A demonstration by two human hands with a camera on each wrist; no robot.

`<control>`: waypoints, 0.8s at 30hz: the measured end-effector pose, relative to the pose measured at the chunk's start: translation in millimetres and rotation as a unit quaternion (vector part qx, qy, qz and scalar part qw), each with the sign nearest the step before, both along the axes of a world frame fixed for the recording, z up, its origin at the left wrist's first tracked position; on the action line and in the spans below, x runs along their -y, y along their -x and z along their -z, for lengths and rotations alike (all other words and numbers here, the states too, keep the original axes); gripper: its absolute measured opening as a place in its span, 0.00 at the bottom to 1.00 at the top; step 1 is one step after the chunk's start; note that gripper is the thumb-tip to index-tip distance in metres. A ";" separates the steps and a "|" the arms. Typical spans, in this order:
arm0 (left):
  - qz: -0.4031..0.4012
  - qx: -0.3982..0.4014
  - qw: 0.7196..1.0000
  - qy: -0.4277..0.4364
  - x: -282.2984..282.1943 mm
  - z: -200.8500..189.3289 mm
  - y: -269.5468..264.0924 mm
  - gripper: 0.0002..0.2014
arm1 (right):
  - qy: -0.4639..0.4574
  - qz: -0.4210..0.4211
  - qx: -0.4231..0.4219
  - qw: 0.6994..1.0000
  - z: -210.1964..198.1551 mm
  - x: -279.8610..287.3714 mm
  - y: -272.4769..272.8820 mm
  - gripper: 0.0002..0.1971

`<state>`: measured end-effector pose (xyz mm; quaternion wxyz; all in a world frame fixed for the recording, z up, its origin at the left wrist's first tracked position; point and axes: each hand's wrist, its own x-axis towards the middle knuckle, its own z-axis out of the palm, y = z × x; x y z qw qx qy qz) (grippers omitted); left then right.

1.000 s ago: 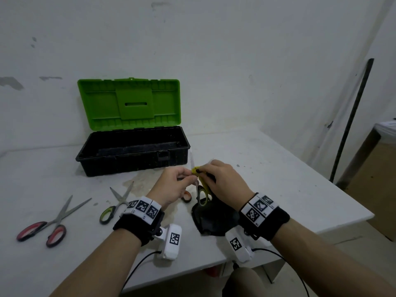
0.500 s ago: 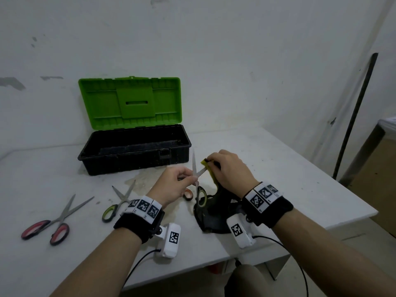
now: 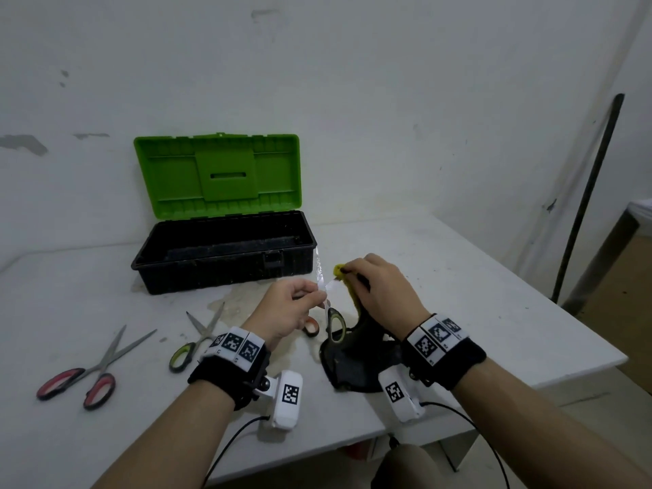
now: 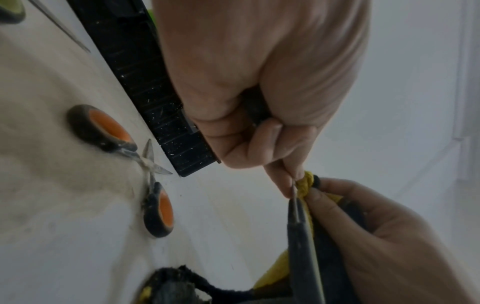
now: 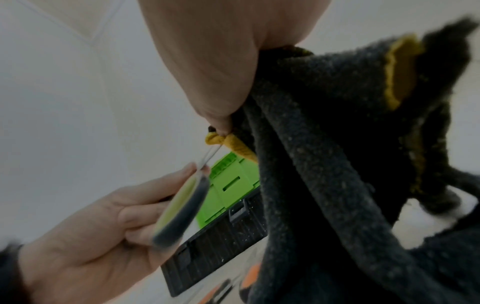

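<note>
My left hand point(image 3: 315, 294) pinches a pair of green-and-black-handled scissors point(image 3: 335, 324) by the blades near the pivot. The handles hang down and one blade point(image 3: 320, 268) points up. My right hand point(image 3: 347, 273) pinches a yellow corner of a black-and-yellow cloth point(image 3: 356, 365) against the other blade. The rest of the cloth hangs to the table. In the left wrist view my left fingertips point(image 4: 288, 185) touch the yellow cloth corner point(image 4: 307, 183) beside the scissors point(image 4: 303, 246). The right wrist view shows the cloth point(image 5: 337, 144) draped below my right hand point(image 5: 221, 123).
An open toolbox point(image 3: 225, 262) with a green lid stands behind the hands on the white table point(image 3: 476, 312). Red-handled scissors point(image 3: 91, 368) and small green-handled scissors point(image 3: 197, 333) lie at the left. Orange-handled scissors point(image 4: 153, 185) lie under my left hand. The table edge runs close on the right.
Both hands rose slightly and my right hand lifted the cloth corner higher. The scissors blades, hidden between the hands a second ago, now show spread apart.
</note>
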<state>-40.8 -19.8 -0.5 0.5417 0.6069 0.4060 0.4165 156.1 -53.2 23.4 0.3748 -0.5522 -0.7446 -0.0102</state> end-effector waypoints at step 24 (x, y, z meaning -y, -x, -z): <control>0.007 0.033 0.999 0.020 0.9 3.2 -5.5 0.02 | -0.023 -0.041 -0.003 0.999 8.3 10.3 5.5 0.08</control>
